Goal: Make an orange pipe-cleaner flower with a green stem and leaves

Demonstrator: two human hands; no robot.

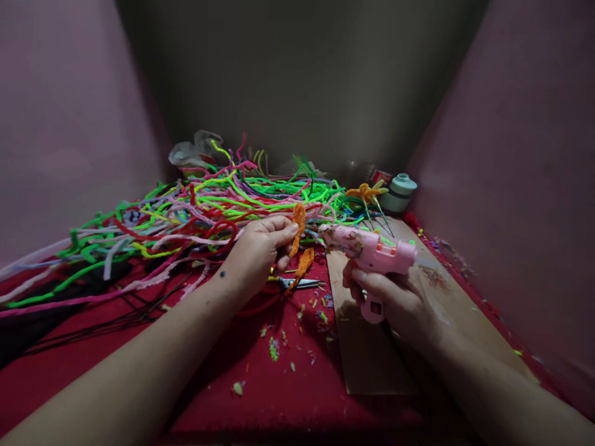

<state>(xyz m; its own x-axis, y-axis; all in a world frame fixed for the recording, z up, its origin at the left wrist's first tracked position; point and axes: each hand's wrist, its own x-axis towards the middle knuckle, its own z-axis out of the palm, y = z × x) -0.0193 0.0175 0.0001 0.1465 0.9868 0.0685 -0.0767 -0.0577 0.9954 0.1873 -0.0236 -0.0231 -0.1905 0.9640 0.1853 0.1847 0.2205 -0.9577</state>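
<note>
Near the middle, my left hand [268, 248] pinches a fuzzy orange petal-like piece [300, 218] between thumb and fingers, its upper end standing up. Another orange piece [305, 263] hangs just below it; whether the two are joined is unclear. My right hand [395, 297] is wrapped round the handle of a pink glue gun [372, 248]. The gun's nozzle points left, close to the right side of the upper orange piece; contact cannot be made out. Scissors [302, 283] lie on the red cloth below my left hand, partly hidden.
A large tangle of colourful pipe cleaners [260, 192] spreads behind and left. Cardboard [367, 359] lies under the right hand. An orange flower [366, 193] and a pale green jar [400, 191] stand back right. Fuzz scraps dot the red cloth [269, 402]. Walls rise on three sides.
</note>
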